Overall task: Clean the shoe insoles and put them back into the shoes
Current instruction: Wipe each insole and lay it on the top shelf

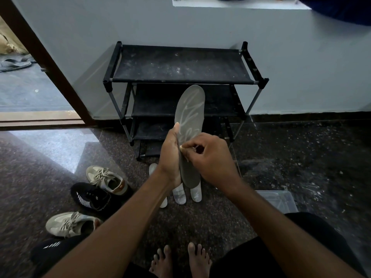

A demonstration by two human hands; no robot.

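Daylight enters by an open doorway with a brown wooden frame (46,63), far left of the black three-tier shoe rack of metal tubes and cloth shelves (180,65). A pair of dark sandals (15,64) lies on the ground beyond that doorway. The dark speckled polished stone floor (301,157) reflects the light in a pale patch left of the rack.

In front of the rack and to its left, three shoes lie close together on the floor. One beige lace-up sneaker (106,178) lies nearest the rack. A black sneaker with white stripes (90,196) lies against it. A second beige lace-up sneaker (70,223) lies farther out.

The rack stands against a pale blue-grey painted wall (301,67), and its top shelf is dusty with whitish specks.

The hands are close together in front of the rack's lower shelves, both on a grey insole (190,109) with a pale scrawled marking. It is held upright in the air, toe end up. The left hand (169,157) grips the insole's left edge, with the thumb lying up along it. The right hand (212,157) has its fingers curled and pinches at the middle of the insole. Whether anything small sits under those fingertips cannot be told.

Below the hands, several white insoles (179,194) lie side by side on the floor in front of the rack. Two bare feet (180,261) rest on the floor farther out still.

A clear plastic box (279,201) sits on the floor in front of the rack and to its right. High above the rack, a white ledge (241,6) juts from the wall.
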